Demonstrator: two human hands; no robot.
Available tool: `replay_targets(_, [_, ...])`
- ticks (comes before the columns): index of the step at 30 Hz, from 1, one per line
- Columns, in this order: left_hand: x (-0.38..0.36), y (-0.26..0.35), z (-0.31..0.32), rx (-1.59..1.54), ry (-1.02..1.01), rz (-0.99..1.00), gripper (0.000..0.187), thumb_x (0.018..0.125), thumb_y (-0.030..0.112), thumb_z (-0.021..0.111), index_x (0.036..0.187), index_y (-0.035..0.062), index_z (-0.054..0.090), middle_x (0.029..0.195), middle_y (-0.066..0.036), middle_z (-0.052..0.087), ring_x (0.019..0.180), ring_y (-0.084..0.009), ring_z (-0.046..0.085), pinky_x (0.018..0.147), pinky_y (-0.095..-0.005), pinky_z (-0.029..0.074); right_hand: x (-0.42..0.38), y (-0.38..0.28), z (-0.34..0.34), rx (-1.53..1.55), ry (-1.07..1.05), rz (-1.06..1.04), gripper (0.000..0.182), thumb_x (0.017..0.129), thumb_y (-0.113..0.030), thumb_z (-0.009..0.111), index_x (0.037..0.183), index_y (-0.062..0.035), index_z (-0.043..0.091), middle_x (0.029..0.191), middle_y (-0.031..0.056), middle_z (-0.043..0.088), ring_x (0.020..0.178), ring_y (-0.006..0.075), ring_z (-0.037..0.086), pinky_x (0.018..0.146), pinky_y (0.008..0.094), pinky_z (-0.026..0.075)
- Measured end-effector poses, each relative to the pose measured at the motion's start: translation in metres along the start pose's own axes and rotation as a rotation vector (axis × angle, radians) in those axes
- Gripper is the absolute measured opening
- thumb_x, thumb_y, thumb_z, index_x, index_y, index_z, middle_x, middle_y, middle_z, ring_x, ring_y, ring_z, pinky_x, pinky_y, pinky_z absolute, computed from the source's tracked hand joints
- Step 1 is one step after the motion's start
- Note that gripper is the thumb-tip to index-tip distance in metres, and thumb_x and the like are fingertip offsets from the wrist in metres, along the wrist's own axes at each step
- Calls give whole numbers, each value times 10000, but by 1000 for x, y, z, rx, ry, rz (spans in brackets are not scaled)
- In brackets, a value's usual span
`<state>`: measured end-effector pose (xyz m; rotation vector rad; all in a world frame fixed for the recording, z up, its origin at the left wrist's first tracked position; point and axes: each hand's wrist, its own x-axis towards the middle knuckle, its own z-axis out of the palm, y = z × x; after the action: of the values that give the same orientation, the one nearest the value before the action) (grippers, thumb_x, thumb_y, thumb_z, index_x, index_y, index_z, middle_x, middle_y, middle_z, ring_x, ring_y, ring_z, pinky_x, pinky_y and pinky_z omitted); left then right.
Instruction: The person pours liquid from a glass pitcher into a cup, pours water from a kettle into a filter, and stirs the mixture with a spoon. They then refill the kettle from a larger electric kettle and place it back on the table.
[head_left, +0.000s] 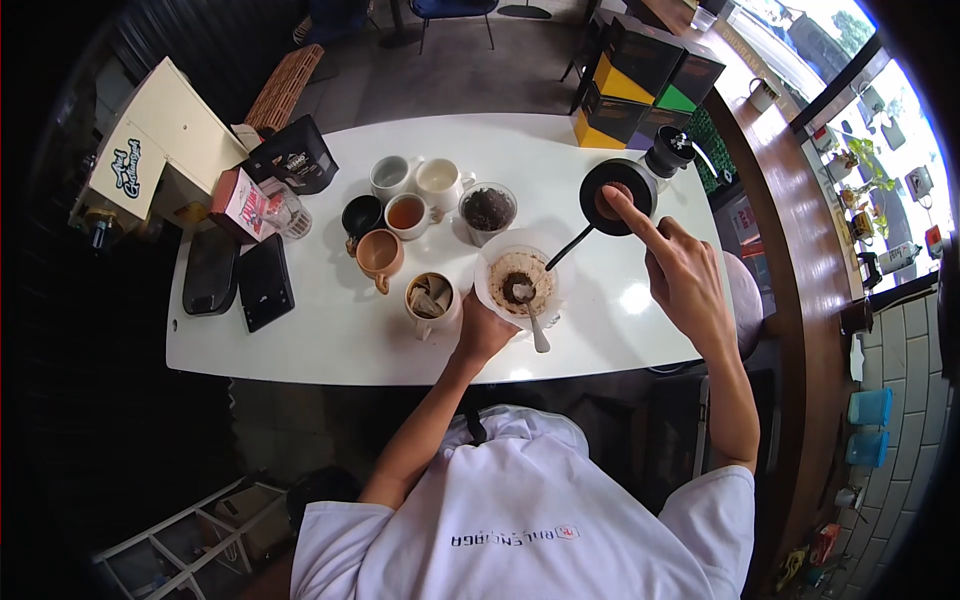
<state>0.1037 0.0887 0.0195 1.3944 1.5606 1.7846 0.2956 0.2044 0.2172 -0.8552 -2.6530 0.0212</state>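
Observation:
My left hand is closed at the left side of a coffee dripper; its fingertips are partly hidden under the rim. Inside the dripper sits a paper filter with wet brown coffee grounds. A spoon rests in it, its handle over the near rim. The thin spout of a black gooseneck kettle reaches toward the far edge of the dripper. Over the kettle's lid, my right hand extends its index finger, which appears to touch the lid's middle. Nothing shows in that hand.
Left of the dripper stand several cups, including a tea-filled cup and a mug with tea bags. A glass of dark contents is behind it. A hand grinder and stacked boxes stand far right. A phone lies left.

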Motion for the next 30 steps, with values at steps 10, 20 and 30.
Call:
replay_targets(10, [0,-3,-1,-7,-9,1,603,633,92,881,1162,-7,609,1099,-135,697,1021,-254,687,911,-374,535,3,-8,-28,-116,3,-11,906,786,116,595,1460,-458,401,701,88,562,535,197,543,540,377,498])
replay_targets(20, [0,-4,-1,1,-20,11,600,631,81,881,1159,-9,610,1095,-134,700,1032,-255,683,924,-374,528,9,-10,-43,-165,92,-78,890,759,142,597,1459,-385,441,677,69,484,515,212,468,509,412,436])
replay_targets(30, [1,1,0,-34,-8,-39,604,619,73,890,1153,-1,618,1098,-123,703,1034,-239,684,925,-367,532,17,-19,-59,-226,112,-91,888,755,139,595,1439,-410,459,745,78,565,541,196,525,516,372,498])
